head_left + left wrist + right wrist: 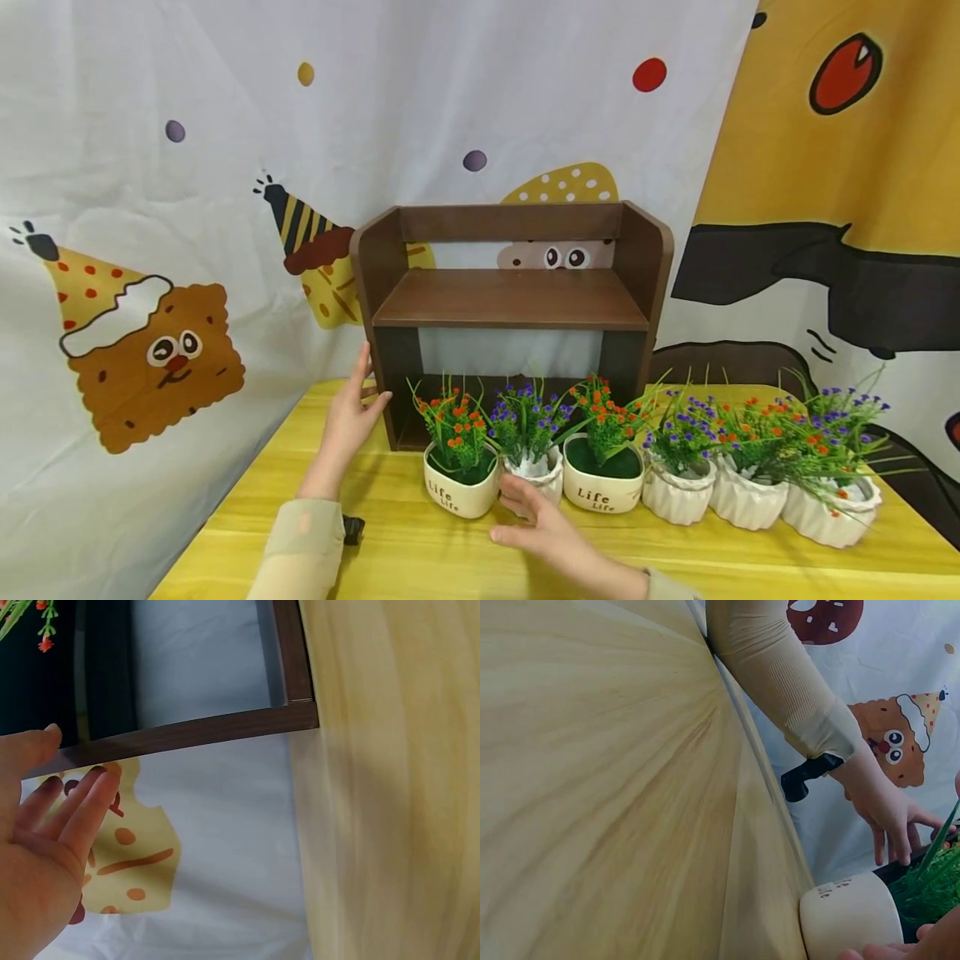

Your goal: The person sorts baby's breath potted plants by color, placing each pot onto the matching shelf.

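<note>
A dark brown two-tier shelf [510, 300] stands on the table against the curtain. My left hand [351, 421] is at its left side panel, with the fingers extended along the outside and the thumb at the front edge; the left wrist view shows the panel [187, 736] by the fingertips. My right hand [543, 529] hovers, fingers loosely bent, before a white pot of purple flowers [553, 475], holding nothing visible. Either side of that pot are a "Life" pot with orange flowers [459, 493] and another "Life" pot [603, 485].
Further right stand ribbed white pots of purple and orange flowers: one [678, 496], a second [750, 500] and a third [832, 517]. The yellow wood-grain table [420, 558] runs beneath. A printed curtain [420, 100] hangs behind. A small black device [352, 530] sits at the left wrist.
</note>
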Available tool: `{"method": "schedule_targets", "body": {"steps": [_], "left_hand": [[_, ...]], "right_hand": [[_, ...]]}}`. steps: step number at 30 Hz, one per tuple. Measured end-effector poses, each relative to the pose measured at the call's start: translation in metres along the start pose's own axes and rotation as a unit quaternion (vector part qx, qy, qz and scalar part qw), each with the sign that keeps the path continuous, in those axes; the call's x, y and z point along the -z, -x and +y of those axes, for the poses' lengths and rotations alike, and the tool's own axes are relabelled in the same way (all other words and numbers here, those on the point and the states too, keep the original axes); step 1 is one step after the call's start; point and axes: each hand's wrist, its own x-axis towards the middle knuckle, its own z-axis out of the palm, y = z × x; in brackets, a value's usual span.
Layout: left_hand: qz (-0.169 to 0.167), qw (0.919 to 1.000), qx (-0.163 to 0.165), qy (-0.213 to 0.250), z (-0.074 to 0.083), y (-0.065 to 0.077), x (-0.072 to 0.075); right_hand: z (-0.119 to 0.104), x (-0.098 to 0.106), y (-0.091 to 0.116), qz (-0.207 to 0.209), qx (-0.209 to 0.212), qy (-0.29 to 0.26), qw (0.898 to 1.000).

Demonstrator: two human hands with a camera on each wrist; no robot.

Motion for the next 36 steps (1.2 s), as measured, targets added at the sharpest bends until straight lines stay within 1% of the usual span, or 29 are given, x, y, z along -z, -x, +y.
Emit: {"method": "schedule_targets", "body": {"steps": [4, 7, 11, 17, 23, 30, 33, 36], "left_hand": [[-0.005, 0.9997, 0.002, -0.024, -0.003, 0.003, -0.002], [-0.003, 0.9996, 0.004, -0.029, -0.003, 0.003, -0.003], [-0.001, 0.9997, 0.009, -0.025, -0.003, 0.002, -0.003], [0.001, 0.9996, 0.007, -0.029, -0.002, 0.0, -0.005], [-0.003, 0.9994, 0.023, -0.025, -0.001, 0.001, -0.004], [-0.008, 0.9994, 0.028, -0.017, -0.002, 0.001, -0.006], [-0.01, 0.9994, 0.028, -0.016, -0.003, 0.002, -0.006], [-0.011, 0.9993, 0.031, -0.016, -0.004, 0.003, -0.007]], "right_hand": [[0.0, -0.005, -0.001, -0.004, 0.001, 0.009, 1.0], [0.0, -0.007, -0.003, -0.003, -0.002, 0.009, 1.0], [0.0, -0.008, -0.004, 0.002, -0.007, 0.009, 1.0], [0.002, -0.01, -0.008, 0.007, -0.012, 0.006, 1.0], [0.003, -0.012, -0.011, 0.005, -0.015, 0.015, 1.0], [-0.005, -0.014, -0.006, 0.003, 0.0, 0.055, 0.999], [-0.011, -0.016, -0.004, 0.005, 0.001, 0.053, 0.999], [-0.015, -0.019, -0.002, 0.006, 0.003, 0.038, 0.999]]}}
